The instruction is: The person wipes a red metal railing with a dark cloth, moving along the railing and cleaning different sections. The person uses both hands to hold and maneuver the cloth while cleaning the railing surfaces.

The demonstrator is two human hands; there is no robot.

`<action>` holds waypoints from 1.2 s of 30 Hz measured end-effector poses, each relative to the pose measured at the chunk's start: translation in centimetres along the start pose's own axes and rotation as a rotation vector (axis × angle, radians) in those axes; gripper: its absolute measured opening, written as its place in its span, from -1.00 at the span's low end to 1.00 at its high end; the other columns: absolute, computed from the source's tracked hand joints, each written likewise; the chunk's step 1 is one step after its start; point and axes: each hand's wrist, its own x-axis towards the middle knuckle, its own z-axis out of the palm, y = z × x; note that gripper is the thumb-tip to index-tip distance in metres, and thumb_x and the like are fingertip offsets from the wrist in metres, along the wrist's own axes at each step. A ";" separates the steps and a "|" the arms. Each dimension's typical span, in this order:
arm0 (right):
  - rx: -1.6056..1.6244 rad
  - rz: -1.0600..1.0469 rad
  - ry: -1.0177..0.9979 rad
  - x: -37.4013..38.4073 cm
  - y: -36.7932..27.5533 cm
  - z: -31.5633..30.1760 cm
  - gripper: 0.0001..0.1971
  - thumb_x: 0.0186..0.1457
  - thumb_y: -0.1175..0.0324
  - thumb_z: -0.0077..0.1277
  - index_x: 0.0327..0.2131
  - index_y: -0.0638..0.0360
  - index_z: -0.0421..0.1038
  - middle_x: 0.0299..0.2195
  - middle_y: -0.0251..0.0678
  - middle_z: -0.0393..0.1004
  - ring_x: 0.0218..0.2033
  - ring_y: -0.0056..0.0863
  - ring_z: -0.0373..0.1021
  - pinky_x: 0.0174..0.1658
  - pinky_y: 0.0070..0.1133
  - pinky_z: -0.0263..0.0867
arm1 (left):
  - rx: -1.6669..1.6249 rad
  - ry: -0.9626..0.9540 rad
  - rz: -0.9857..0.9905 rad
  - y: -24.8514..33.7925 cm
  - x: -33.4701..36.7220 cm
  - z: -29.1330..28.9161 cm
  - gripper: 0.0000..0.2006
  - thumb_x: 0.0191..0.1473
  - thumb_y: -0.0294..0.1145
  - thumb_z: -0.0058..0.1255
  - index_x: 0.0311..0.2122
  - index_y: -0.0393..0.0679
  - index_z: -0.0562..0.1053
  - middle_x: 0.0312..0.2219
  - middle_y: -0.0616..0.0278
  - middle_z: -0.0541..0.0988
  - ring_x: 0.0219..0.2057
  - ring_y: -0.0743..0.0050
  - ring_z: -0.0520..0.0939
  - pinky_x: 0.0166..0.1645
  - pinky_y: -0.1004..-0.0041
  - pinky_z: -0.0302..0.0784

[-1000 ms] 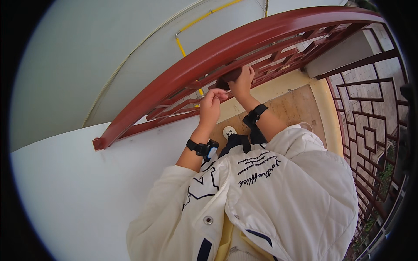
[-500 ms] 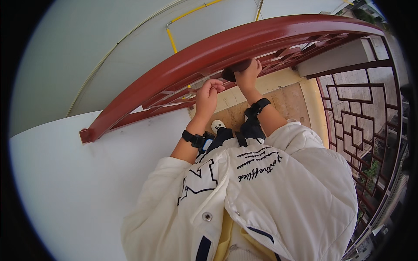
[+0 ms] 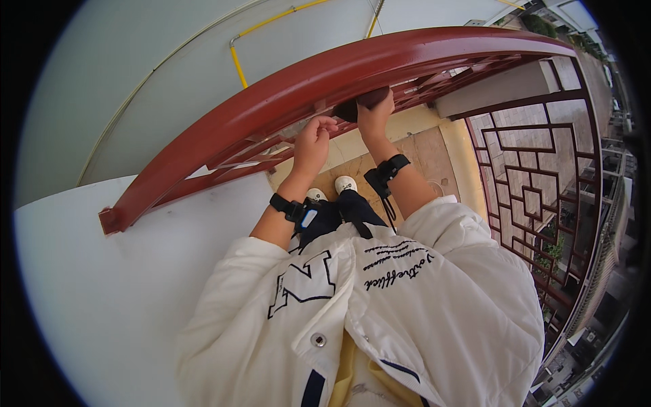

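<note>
My right hand (image 3: pixel 375 117) is closed around a dark maroon cloth-like item (image 3: pixel 357 105), whose exact kind is hard to make out. It is at the underside of the thick red handrail (image 3: pixel 285 95), by the lattice below. Just left of it, my left hand (image 3: pixel 314 141) is raised with its fingers loosely bent and no object visible in it. The left fingertips come close to the dark item; whether they touch it I cannot tell. Each wrist wears a black strap, and the left one carries a small device (image 3: pixel 308 218).
Red lattice panels (image 3: pixel 532 197) stand along the right side, with a street far below beyond them. White wall (image 3: pixel 135 271) lies to the left. A yellow pipe (image 3: pixel 239 64) runs beyond the handrail. My white shoes (image 3: pixel 345 184) stand on brown tiled floor (image 3: pixel 420 156).
The view has shifted slightly, so the handrail and both hands sit a little further left. Both shoes now show. My right hand keeps its hold on the dark item under the handrail.
</note>
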 end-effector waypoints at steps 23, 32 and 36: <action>0.065 -0.035 -0.285 1.2 2.2 -1.0 -0.59 -0.16 0.28 0.23 -0.16 0.08 0.43 -0.24 -0.16 0.49 -0.07 -0.08 0.36 0.08 -0.23 0.05 | 0.122 0.014 -0.084 -0.3 1.5 3.1 -0.79 0.23 -0.64 -0.24 -0.17 -0.26 0.48 -0.23 0.19 0.62 -0.18 0.48 0.62 -0.01 0.50 0.50; 0.076 -0.049 -0.319 1.2 2.6 -1.0 -0.57 -0.17 0.32 0.24 -0.15 0.09 0.39 -0.25 -0.16 0.47 -0.08 -0.08 0.35 0.09 -0.23 0.05 | 0.259 0.009 -0.007 -2.4 0.3 4.5 -0.80 0.19 -0.67 -0.22 -0.20 -0.28 0.48 -0.25 0.20 0.61 -0.19 0.48 0.60 -0.03 0.50 0.49; 0.079 -0.087 -0.243 0.8 2.9 -0.8 -0.53 -0.15 0.31 0.24 -0.09 0.09 0.38 -0.26 -0.17 0.52 -0.13 -0.08 0.40 0.04 -0.25 0.09 | 0.364 0.082 0.093 -3.1 0.1 4.5 -0.80 0.16 -0.68 -0.20 -0.21 -0.29 0.48 -0.26 0.18 0.61 -0.20 0.48 0.60 -0.04 0.49 0.49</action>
